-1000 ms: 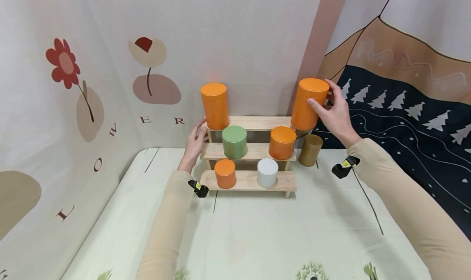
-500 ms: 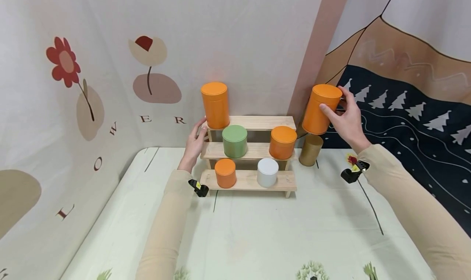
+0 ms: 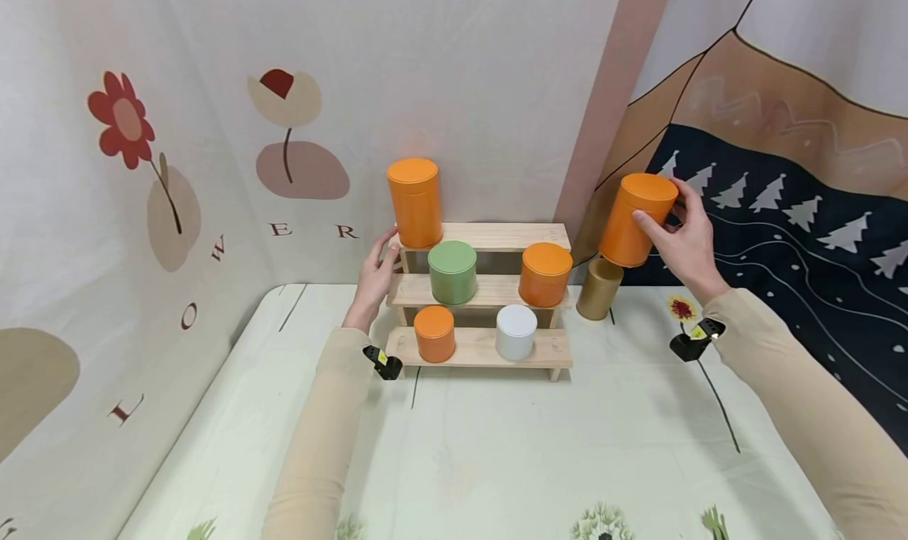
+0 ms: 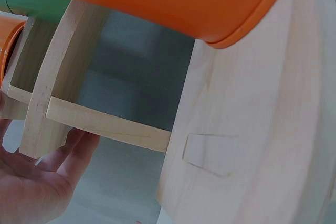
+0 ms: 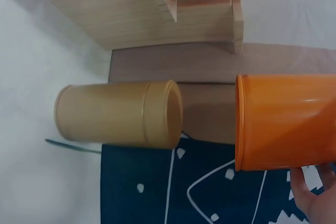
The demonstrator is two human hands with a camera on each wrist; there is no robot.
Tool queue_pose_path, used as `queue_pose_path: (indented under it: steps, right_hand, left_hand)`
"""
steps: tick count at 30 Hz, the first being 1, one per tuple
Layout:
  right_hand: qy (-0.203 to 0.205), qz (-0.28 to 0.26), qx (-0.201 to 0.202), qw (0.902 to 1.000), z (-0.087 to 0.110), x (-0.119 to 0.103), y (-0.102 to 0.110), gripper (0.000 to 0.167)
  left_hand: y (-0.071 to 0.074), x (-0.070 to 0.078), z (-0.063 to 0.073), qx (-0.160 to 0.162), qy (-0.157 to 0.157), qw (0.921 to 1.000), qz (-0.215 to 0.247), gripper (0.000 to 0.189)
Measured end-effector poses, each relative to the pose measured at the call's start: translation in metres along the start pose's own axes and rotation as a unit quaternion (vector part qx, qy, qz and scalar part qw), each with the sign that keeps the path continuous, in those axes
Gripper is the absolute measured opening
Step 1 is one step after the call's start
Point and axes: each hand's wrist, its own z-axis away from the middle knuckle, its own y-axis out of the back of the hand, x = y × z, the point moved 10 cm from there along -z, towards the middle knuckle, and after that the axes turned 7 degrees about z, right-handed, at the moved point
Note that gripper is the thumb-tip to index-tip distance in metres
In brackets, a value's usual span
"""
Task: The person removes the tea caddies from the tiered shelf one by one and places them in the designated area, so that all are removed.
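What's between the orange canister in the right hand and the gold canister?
Nothing: in the right wrist view, an open gap separates the held orange canister from the gold canister, with only printed fabric showing behind.

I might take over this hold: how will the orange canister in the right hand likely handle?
The orange canister is probably stiff, since its wall looks straight and undented. It seems fairly light: the right hand alone holds it. Its smooth, shiny surface might slip.

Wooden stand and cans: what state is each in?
Wooden stand: upright, bearing five cans
Held orange can: closed, lifted in right hand
Top orange can: closed, upright
Green can: closed, upright
Middle orange can: closed, upright
Small orange can: closed, upright
White can: closed, upright
Gold can: upright, lid unclear
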Motion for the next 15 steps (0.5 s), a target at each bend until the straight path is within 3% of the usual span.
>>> queue_pose_path:
  steps: [15]
  right_hand:
    - [-0.027, 0.004, 0.013, 0.9995, 0.009, 0.025, 0.008, 0.075]
  left_hand:
    - [0.0, -0.002, -0.001, 0.0, 0.003, 1.0, -0.002, 0.052]
